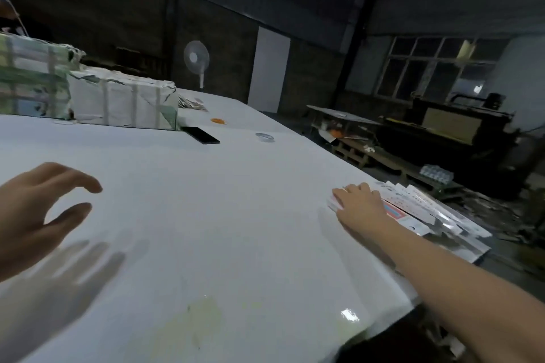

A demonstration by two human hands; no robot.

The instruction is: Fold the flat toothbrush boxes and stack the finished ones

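A fanned pile of flat toothbrush boxes [424, 209], white with red and blue print, lies at the right edge of the white table [206, 215]. My right hand [358, 206] reaches out and lies on the near end of this pile, fingers curled over the end of the top pieces. My left hand [38, 209] hovers above the table at the left, fingers loosely curved, holding nothing; its shadow falls on the table below it.
Two wrapped bundles [118, 100] stand at the back left. A black phone [201, 135], a tape roll [264, 136] and an orange ring [218, 120] lie further back. A standing fan [196, 60] is behind the table. Low benches and a machine fill the right.
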